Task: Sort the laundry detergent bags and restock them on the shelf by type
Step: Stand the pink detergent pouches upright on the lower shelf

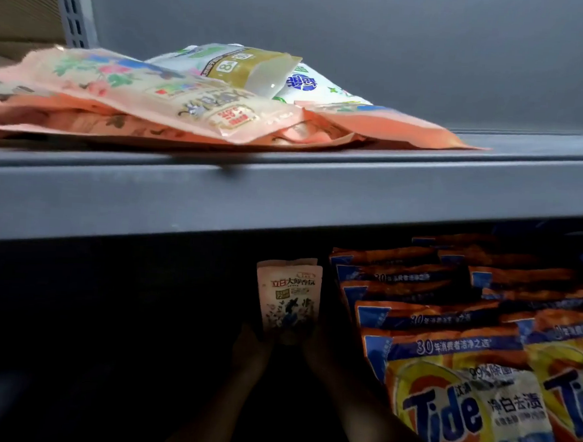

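Observation:
On the dark lower shelf a pink floral detergent bag (289,297) stands upright, held at its bottom edge from both sides. My left hand (251,351) grips its lower left corner and my right hand (319,350) grips its lower right. Both hands are in deep shadow, so finger detail is faint. Right of the bag stand rows of orange Tide bags (457,395). On the upper shelf lie several pink floral bags (160,103) in a loose pile, with white-and-green bags (312,85) and a gold-topped pouch (251,69) behind them.
The grey upper shelf's front lip (285,193) runs across the middle of the view. A perforated shelf upright (73,6) stands at the top left. The lower shelf left of the held bag is dark.

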Demonstrator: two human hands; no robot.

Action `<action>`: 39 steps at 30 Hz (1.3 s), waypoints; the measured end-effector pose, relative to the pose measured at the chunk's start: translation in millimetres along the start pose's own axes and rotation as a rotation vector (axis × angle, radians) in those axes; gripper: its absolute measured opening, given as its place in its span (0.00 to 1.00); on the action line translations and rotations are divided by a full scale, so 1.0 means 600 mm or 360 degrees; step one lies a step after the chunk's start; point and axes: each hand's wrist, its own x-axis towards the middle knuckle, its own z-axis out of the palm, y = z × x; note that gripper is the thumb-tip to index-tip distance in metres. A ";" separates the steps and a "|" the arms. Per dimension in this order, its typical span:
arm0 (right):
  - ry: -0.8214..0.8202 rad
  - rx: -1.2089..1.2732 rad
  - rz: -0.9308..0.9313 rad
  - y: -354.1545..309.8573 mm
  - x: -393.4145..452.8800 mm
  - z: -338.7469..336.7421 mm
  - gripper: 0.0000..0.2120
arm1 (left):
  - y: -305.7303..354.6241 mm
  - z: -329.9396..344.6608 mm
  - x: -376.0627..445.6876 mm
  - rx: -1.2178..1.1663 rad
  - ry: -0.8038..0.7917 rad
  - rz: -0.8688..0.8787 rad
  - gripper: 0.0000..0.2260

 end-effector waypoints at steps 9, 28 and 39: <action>-0.0010 -0.0336 0.0113 -0.066 -0.110 -0.030 0.19 | 0.038 -0.059 -0.094 0.0404 -0.0007 -0.0011 0.23; -0.0279 -0.1586 -0.0778 -0.333 -0.351 -0.207 0.13 | 0.343 -0.188 -0.510 0.1368 0.0480 0.0429 0.10; 0.0484 -0.1181 -0.0954 -0.496 -0.340 -0.250 0.15 | 0.474 -0.300 -0.463 0.1188 0.1171 0.1082 0.10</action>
